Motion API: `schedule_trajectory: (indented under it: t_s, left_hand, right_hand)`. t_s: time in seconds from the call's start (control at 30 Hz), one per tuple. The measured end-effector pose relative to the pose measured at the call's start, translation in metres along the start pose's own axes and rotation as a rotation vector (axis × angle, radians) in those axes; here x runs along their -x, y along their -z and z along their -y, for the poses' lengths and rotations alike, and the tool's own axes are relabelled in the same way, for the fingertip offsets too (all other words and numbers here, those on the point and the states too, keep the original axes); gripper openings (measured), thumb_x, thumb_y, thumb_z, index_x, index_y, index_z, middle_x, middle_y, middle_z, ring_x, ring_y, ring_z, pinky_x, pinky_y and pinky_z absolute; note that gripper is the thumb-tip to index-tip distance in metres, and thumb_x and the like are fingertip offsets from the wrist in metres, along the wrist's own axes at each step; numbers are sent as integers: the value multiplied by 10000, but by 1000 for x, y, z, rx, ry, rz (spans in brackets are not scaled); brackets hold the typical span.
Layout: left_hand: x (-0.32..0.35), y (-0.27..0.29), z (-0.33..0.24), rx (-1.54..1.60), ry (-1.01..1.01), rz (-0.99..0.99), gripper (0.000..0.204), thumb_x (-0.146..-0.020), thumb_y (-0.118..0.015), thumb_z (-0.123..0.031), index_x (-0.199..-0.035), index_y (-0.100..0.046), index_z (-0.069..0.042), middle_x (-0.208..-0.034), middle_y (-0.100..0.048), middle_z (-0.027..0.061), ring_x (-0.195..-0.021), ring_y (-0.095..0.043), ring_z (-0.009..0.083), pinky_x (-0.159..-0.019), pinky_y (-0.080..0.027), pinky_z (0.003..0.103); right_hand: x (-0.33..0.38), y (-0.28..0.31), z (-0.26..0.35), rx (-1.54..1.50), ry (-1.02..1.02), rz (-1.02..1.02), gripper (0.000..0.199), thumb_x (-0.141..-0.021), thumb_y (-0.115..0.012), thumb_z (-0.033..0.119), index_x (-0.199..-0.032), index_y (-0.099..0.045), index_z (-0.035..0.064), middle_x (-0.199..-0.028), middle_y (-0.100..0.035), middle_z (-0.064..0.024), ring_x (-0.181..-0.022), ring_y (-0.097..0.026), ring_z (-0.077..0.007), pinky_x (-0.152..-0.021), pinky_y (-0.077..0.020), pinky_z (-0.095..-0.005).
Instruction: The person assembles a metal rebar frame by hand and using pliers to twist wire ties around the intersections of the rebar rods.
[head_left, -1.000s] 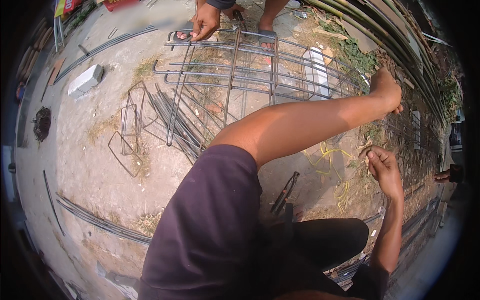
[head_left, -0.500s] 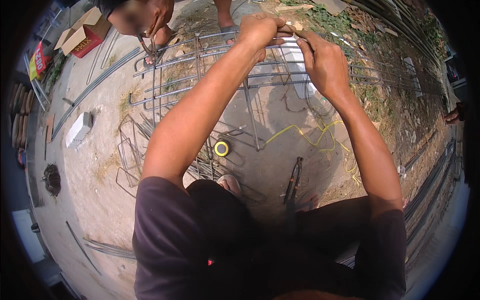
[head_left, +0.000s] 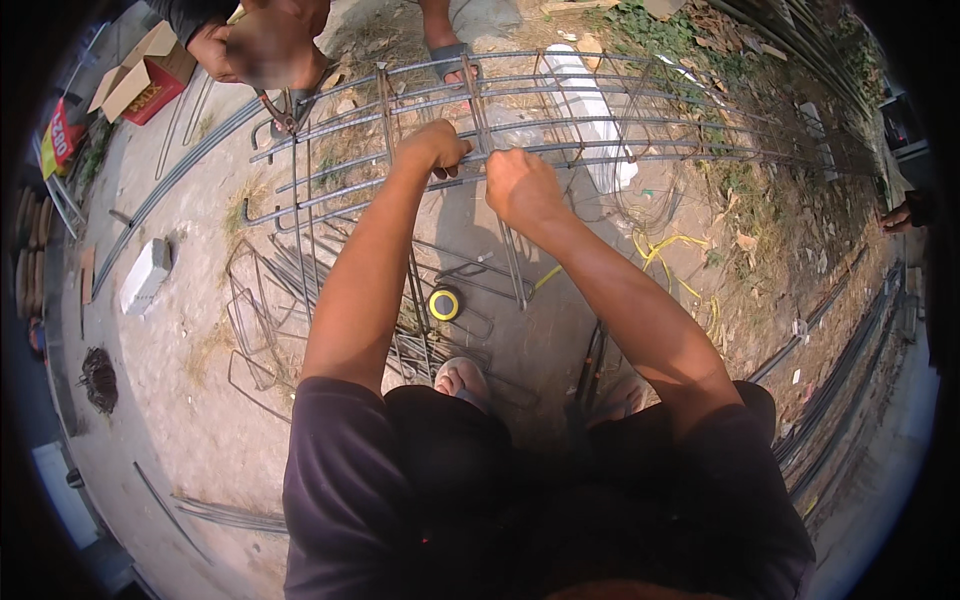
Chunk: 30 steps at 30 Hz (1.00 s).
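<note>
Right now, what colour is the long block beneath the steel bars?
The long block is white, seen best in the head view.

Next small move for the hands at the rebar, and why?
Probably steady the stirrup against the long bars with the right hand: that hand is right at it, the left hand is close by, and the stirrup's lower end extends past the bars.

Outdoor construction yard, rebar cage (head_left: 481, 112), bundled steel rods (head_left: 845, 365), dusty ground (head_left: 200, 420)
</note>
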<state>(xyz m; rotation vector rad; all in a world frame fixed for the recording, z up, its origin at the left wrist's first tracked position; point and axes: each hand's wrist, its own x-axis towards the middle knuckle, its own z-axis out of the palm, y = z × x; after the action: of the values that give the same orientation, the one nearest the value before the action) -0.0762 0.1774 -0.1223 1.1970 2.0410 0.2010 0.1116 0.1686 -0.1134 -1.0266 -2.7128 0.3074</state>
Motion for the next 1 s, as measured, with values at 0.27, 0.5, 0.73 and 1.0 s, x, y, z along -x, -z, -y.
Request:
schedule_trajectory:
  t_s: [0.27, 0.5, 0.73, 1.0]
  left_hand:
    - [-13, -10, 5, 523, -16, 44, 164, -852, -756, -100, -886, -745, 60, -791, -741, 124, -623, -692, 175, -515, -513, 307]
    - [-9, -24, 10, 627, -167, -104, 197, -807, -805, -107, -899, -760, 62, -773, -728, 133, -572, -622, 151, -501, -439, 303]
    - [-7, -16, -1, 622, 20, -21, 122, -775, -789, -25, -820, -762, 85, -709, -726, 131, -529, -653, 183, -460, -461, 319]
    - [-6, -19, -2, 604, -26, -135, 134, -755, -800, -48, -803, -752, 67, -725, -705, 111, -528, -604, 166, -448, -442, 306]
  right_hand:
    - [4, -21, -7, -17, -32, -145, 109, -830, -615, 63, -918, -637, 2, -793, -708, -236, -745, -721, -410, -662, -581, -499]
    - [5, -18, -10, -61, -35, -171, 115, -840, -593, 52, -934, -627, -5, -776, -711, -227, -736, -726, -416, -647, -584, -504]
    - [3, -6, -8, -57, -27, -60, 136, -849, -606, 64, -923, -711, 19, -824, -733, -191, -798, -740, -387, -691, -596, -468]
    - [5, -6, -13, 74, 113, -130, 149, -864, -617, 93, -976, -705, 50, -936, -740, -141, -837, -746, -313, -705, -594, -421]
